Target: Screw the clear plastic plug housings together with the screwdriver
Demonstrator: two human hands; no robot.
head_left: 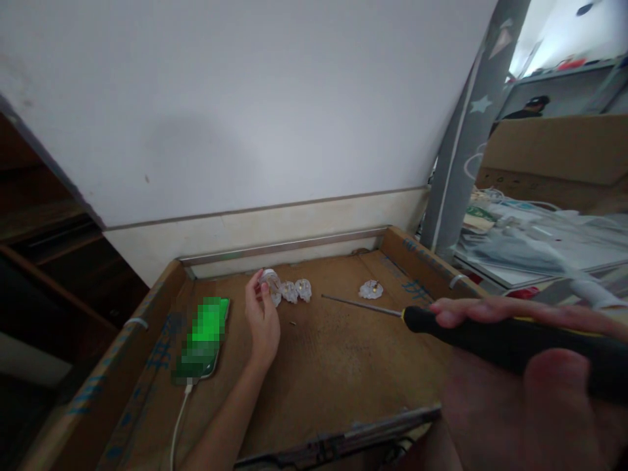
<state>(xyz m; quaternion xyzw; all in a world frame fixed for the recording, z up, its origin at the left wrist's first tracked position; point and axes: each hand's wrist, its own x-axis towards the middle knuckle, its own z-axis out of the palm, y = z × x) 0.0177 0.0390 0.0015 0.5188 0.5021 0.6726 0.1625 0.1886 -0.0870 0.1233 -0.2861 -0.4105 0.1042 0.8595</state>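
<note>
The left hand [262, 317] pinches one clear plastic piece [269, 280] in a narrow grip, while the right hand [530, 366] wraps the screwdriver [490, 337]. The long tip [360, 305], pointing toward the left hand, could slip off so small a part and jab the fingers [256, 288], or knock the loose pieces [296, 291] just beside that hand toward the phone [203, 340].

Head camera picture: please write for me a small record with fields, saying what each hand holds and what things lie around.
surface: brown tray-like board with raised edges
left hand: left hand holds a clear plastic piece at the fingertips
right hand: right hand grips the screwdriver by its black handle, shaft pointing left
near left hand: two more clear pieces on the board
apart: one clear piece beyond the screwdriver tip
phone: phone with a green screen, white cable plugged in
behind: white wall
</note>
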